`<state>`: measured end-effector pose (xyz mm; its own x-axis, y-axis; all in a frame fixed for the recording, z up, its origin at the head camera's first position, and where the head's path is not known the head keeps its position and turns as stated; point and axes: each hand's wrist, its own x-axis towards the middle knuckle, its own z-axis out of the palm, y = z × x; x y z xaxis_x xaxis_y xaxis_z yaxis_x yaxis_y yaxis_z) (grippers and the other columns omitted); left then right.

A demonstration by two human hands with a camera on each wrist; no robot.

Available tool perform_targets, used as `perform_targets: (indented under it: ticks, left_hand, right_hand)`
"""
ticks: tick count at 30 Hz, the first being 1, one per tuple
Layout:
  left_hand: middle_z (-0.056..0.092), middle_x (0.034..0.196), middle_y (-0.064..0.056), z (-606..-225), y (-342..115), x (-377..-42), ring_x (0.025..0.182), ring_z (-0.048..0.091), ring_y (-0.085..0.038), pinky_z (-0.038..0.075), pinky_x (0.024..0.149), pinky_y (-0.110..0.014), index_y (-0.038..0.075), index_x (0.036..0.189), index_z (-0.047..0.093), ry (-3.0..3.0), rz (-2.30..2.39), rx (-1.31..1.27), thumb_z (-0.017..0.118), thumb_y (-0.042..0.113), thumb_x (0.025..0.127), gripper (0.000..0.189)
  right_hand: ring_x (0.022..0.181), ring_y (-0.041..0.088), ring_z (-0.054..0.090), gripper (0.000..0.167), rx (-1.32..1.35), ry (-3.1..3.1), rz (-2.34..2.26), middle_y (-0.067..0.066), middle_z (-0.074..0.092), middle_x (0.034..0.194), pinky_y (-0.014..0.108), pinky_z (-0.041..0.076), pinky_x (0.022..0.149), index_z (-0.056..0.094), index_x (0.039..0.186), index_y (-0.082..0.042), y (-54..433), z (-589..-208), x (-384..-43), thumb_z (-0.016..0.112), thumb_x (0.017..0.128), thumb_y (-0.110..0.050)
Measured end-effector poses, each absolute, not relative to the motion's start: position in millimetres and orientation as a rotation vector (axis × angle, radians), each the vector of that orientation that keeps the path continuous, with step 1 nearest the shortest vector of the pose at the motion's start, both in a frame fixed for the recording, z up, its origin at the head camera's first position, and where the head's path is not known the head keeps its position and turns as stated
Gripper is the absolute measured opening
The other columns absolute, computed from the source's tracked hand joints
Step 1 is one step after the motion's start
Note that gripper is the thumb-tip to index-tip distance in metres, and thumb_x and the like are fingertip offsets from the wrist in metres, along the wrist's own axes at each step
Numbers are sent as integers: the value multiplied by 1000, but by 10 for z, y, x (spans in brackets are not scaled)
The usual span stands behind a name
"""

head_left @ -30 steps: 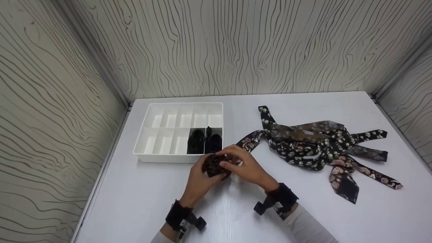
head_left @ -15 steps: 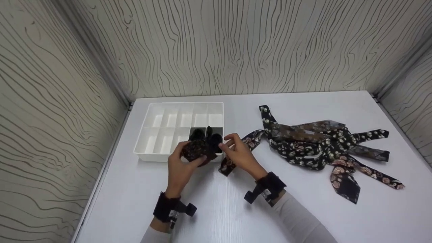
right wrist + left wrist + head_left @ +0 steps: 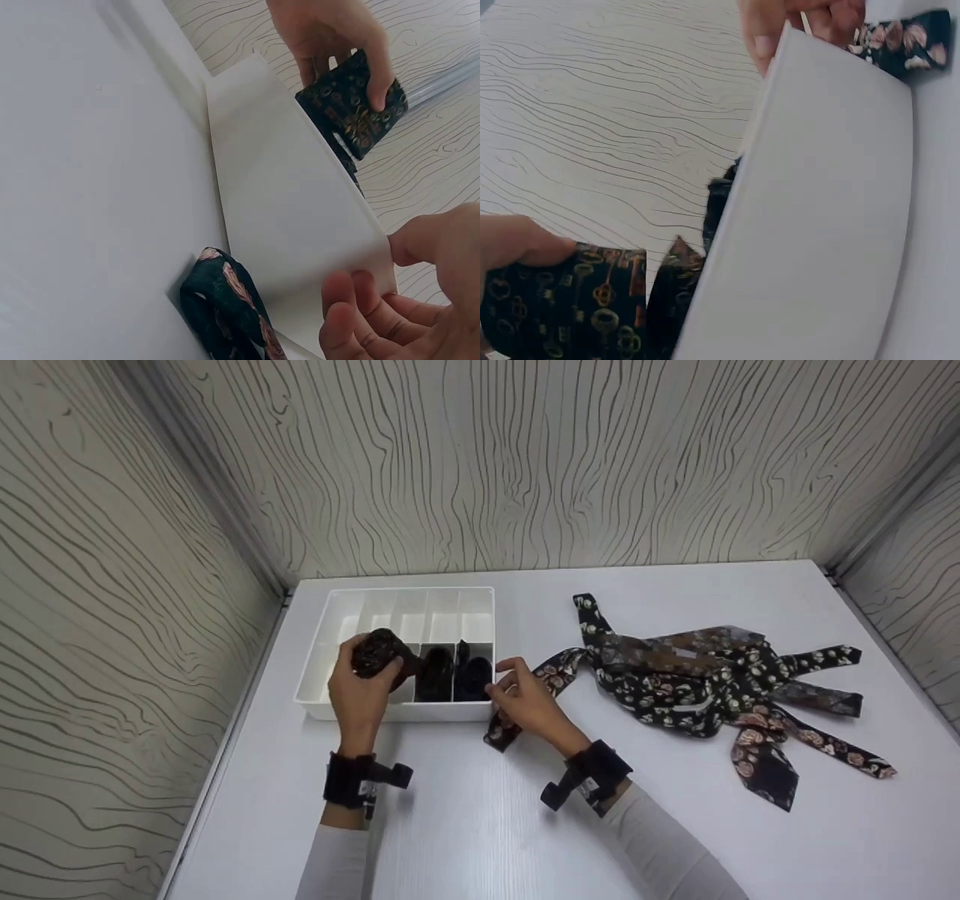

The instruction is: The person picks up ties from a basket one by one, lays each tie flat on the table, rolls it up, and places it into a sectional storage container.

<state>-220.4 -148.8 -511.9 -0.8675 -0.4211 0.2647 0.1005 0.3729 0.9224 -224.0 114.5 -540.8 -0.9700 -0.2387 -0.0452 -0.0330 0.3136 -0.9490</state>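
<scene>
My left hand (image 3: 358, 690) grips a rolled-up necktie (image 3: 379, 651) above the front row of a white divided box (image 3: 420, 712). In the left wrist view the rolled necktie (image 3: 592, 307) shows dark cloth with a small key pattern, the thumb lying on its top. My right hand (image 3: 531, 703) holds the box's front right corner, with the thumb at the rim and the other fingers against the outside wall in the right wrist view. Two dark rolled neckties, one (image 3: 435, 675) beside the other (image 3: 474, 679), fill the two rightmost front compartments.
A heap of floral neckties (image 3: 675, 682) spreads over the right of the white table (image 3: 465, 825). One floral tie end (image 3: 504, 731) reaches left, below the right hand and close to the box. A wood-grain-patterned wall (image 3: 510, 465) stands behind the table.
The left hand has carried the rolled necktie left, from in front of the box to above its compartments. The right hand has let go of the roll and moved onto the box corner.
</scene>
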Motion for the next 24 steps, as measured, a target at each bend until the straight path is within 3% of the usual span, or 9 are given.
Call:
perform_targets:
  ticks: [8, 15, 24]
  left_hand:
    - [75, 123, -15, -5234, -1390, -2293, 119, 67, -37, 49, 106, -54, 9, 125, 72, -2186, -1310, 270, 87, 18, 81, 47]
    - [77, 118, -15, -5271, -1295, -2301, 112, 56, -37, 46, 99, -52, 6, 122, 74, -2229, -1260, 253, 88, 12, 78, 46]
    - [74, 126, -23, -5253, -1347, -2279, 127, 65, -42, 46, 112, -57, 6, 127, 69, -2226, -1399, 267, 92, 14, 76, 56]
  right_hand:
    - [64, 16, 63, 45, -246, 2332, -1764, 8, 65, 97, 35, 62, 63, 47, 141, -1, 1152, -5430, -2235, 67, 104, -17]
    - [64, 15, 63, 46, -247, 2335, -1753, 7, 66, 96, 32, 59, 61, 46, 142, -2, 1148, -5417, -2217, 67, 104, -17]
    - [63, 15, 63, 45, -273, 2356, -1728, 9, 68, 96, 28, 54, 60, 45, 143, -2, 1155, -5420, -2211, 65, 105, -17]
